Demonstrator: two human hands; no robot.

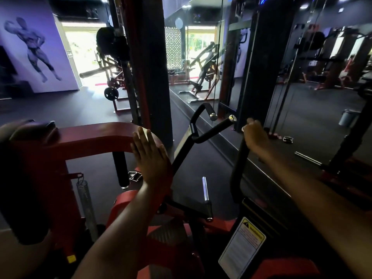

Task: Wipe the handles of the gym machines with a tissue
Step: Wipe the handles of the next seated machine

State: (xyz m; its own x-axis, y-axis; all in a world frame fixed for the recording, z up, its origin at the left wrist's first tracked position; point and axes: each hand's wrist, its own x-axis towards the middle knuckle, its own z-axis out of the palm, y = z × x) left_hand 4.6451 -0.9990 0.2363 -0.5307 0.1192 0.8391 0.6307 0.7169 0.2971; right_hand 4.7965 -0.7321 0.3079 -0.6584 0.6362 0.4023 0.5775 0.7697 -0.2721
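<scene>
Right away you see a big gym room with a dark rubber floor [60, 109]. A tall mirror wall [302, 77] runs along the right side. A pale purple wall with a drawing of a strong man [32, 49] stands at the far left, and a bright open doorway [84, 51] shines beside it. A thick black and red post [149, 63] rises in the middle of the room.

Close up is a big red metal gym machine [86, 137]. Its curved red arm goes across from left to right. A black padded roll [26, 188] sits at its left edge. A white and yellow warning sticker [241, 246] is at its lower right corner.

A bent black handle bar [237, 164] stands up at the right edge of the machine. The right hand [255, 135] holds the top of it with curled fingers. A little bit of white tissue [243, 128] peeks out by the hand, pressed on the bar.

The left hand [151, 156] lies flat on the round end of the red arm, fingers straight and a little spread.

A small silver bin [348, 117] stands on the floor in the mirror.
</scene>
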